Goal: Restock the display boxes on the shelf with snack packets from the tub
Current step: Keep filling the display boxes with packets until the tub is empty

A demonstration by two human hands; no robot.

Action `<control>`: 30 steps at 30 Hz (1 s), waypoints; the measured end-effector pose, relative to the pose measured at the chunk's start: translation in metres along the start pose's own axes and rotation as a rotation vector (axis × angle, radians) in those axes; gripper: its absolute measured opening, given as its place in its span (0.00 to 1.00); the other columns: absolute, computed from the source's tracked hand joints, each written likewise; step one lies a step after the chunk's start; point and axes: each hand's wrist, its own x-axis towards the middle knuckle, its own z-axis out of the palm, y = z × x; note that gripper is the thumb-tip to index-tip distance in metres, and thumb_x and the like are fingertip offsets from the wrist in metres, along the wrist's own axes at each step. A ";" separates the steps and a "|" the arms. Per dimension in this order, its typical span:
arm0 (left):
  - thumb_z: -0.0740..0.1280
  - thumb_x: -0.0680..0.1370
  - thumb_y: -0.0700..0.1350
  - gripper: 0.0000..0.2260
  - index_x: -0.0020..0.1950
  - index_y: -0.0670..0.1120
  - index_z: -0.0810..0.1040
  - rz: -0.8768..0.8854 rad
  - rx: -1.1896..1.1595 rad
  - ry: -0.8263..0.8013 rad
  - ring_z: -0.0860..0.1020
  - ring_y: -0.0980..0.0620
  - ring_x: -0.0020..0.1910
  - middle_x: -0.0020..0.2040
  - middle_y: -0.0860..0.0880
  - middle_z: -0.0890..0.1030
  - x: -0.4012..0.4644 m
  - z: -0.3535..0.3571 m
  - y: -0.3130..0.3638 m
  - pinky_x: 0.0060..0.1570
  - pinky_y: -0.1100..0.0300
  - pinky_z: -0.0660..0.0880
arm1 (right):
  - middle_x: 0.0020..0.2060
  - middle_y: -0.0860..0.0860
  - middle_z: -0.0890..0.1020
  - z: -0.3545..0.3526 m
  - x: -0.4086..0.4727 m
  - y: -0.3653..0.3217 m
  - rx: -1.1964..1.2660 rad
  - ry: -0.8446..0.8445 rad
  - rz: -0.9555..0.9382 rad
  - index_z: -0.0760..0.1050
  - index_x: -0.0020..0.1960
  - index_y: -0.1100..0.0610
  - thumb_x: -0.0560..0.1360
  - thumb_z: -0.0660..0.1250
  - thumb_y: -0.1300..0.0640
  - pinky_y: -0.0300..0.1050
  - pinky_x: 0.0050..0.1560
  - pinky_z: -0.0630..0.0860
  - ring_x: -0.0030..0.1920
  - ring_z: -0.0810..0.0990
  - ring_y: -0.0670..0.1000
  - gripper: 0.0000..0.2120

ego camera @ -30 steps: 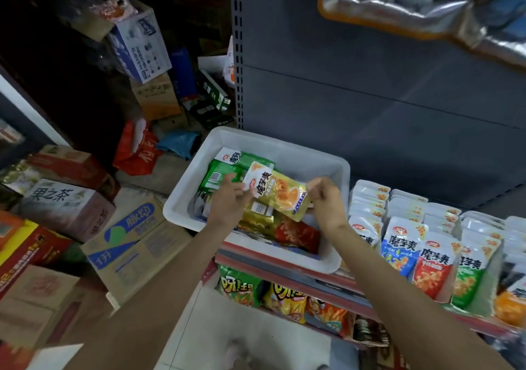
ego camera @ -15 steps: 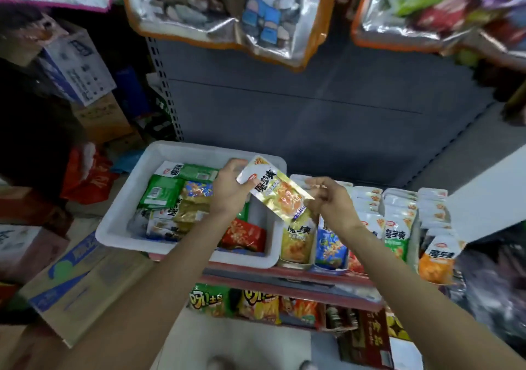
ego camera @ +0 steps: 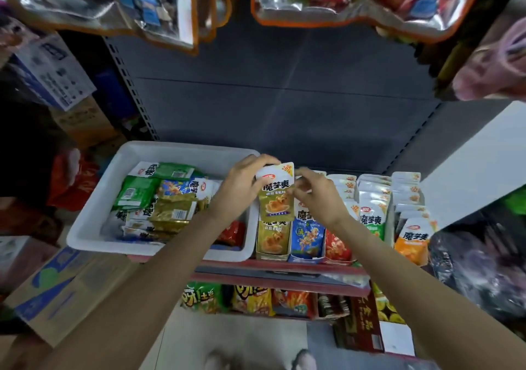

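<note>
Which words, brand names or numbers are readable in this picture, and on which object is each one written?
"魔芋爽": olive packet held in the left hand and right hand.
"20": yellow corner of that packet; the rest is blurred.
"魔芋爽": blue packet in its display box.
"魔芋爽": green packet.
"魔芋爽": orange packet.
Tub packets, lower-shelf bags, cartons: too blurred to read.
</note>
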 end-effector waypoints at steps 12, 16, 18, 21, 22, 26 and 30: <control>0.67 0.76 0.39 0.09 0.53 0.49 0.81 -0.061 0.201 -0.259 0.77 0.52 0.44 0.51 0.50 0.77 -0.014 0.026 -0.022 0.46 0.54 0.75 | 0.36 0.50 0.81 0.008 -0.001 0.005 -0.105 0.003 0.007 0.76 0.40 0.54 0.73 0.66 0.67 0.40 0.42 0.76 0.39 0.79 0.51 0.08; 0.66 0.75 0.35 0.08 0.51 0.45 0.80 -0.111 0.185 -0.268 0.77 0.52 0.48 0.50 0.49 0.77 -0.019 0.035 -0.025 0.51 0.52 0.76 | 0.42 0.55 0.83 0.019 0.000 0.010 -0.262 -0.107 0.007 0.79 0.46 0.58 0.74 0.67 0.64 0.47 0.46 0.77 0.44 0.80 0.55 0.04; 0.66 0.75 0.35 0.08 0.52 0.44 0.79 -0.124 0.150 -0.246 0.78 0.52 0.49 0.50 0.48 0.76 -0.020 0.035 -0.027 0.53 0.54 0.76 | 0.45 0.55 0.82 0.024 0.000 0.010 -0.294 -0.120 0.013 0.78 0.51 0.58 0.75 0.66 0.63 0.47 0.47 0.76 0.47 0.80 0.55 0.06; 0.67 0.76 0.37 0.08 0.54 0.44 0.79 -0.165 0.108 -0.166 0.76 0.56 0.48 0.52 0.49 0.76 -0.025 0.027 -0.029 0.51 0.64 0.73 | 0.52 0.56 0.79 0.031 -0.002 0.005 -0.396 -0.135 -0.004 0.76 0.57 0.58 0.77 0.63 0.60 0.48 0.49 0.76 0.50 0.79 0.56 0.10; 0.68 0.76 0.38 0.08 0.54 0.44 0.79 -0.176 0.106 -0.130 0.75 0.57 0.47 0.52 0.50 0.76 -0.029 0.022 -0.032 0.49 0.67 0.71 | 0.53 0.55 0.78 0.033 -0.002 0.002 -0.428 -0.123 -0.014 0.76 0.58 0.58 0.78 0.62 0.59 0.48 0.48 0.76 0.50 0.79 0.56 0.11; 0.67 0.76 0.37 0.09 0.55 0.43 0.78 -0.275 0.124 -0.028 0.75 0.56 0.47 0.52 0.48 0.77 -0.051 -0.009 -0.058 0.50 0.67 0.71 | 0.54 0.54 0.76 0.052 -0.001 -0.017 -0.422 -0.068 -0.094 0.74 0.60 0.56 0.79 0.60 0.58 0.45 0.45 0.76 0.48 0.79 0.56 0.11; 0.66 0.77 0.40 0.10 0.58 0.45 0.78 -0.508 0.280 -0.070 0.76 0.52 0.49 0.55 0.47 0.78 -0.074 -0.045 -0.105 0.53 0.59 0.74 | 0.59 0.55 0.74 0.094 0.013 -0.049 -0.351 -0.215 -0.176 0.73 0.62 0.56 0.78 0.61 0.59 0.46 0.53 0.75 0.52 0.78 0.57 0.13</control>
